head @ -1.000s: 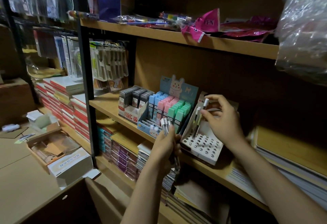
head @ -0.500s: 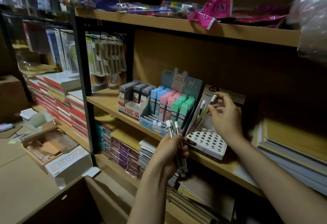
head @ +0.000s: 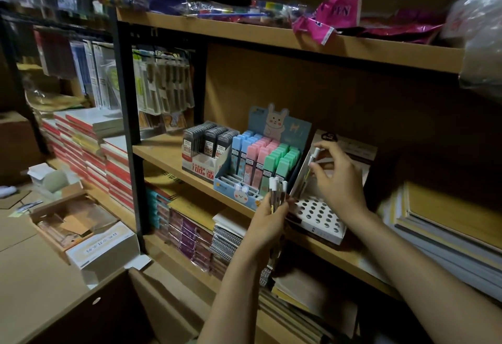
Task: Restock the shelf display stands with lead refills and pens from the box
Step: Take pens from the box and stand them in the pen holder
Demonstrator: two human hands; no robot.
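Head view: we note the right hand [head: 341, 178] over the back of the white pen stand [head: 320, 216], fingers pinching one pen [head: 313, 161]. That pen leans steeply, cap up and away from us, tip toward the holes below. Left hand [head: 267, 218] sits just left of the stand, gripping a bundle of pens [head: 277, 191], caps up, long axes near upright. Right hand is nearer the holes; we judge the seating falls to it, with the left feeding. Count: one pen in the right hand; at least three caps visible in the bundle, exact number unclear. Lead refill stands: two, a grey one [head: 206, 150] and a pastel one [head: 260, 164], left of the pen stand.
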